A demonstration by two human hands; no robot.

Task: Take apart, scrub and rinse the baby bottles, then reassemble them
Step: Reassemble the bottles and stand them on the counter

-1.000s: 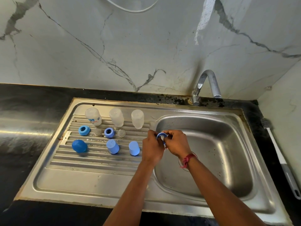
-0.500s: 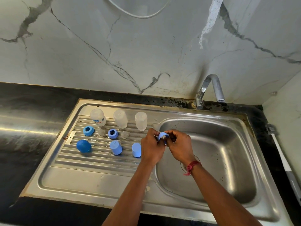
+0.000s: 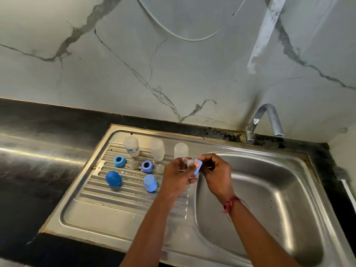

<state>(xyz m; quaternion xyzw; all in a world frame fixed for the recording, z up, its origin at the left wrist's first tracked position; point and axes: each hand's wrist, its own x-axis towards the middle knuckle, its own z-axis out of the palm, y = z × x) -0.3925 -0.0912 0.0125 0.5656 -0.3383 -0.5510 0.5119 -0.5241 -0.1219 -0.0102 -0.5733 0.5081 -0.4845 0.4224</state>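
Both forearms reach in from the near edge and meet above the seam between drainboard and sink basin.

Left hand: back toward the camera, fingers curled up, gripping a clear nipple at the fingertips. The hand is motion-blurred.

Right hand: wrist bent, palm facing left, thumb and forefinger pinching a blue collar ring held on edge, touching the nipple. There is a red thread on the wrist.

On the drainboard, far row: three clear bottle bodies, mouths down. Middle row: two blue rings and two loose nipples. Near row: a dark blue cap and a light blue cap.

The tap stands at the far right.
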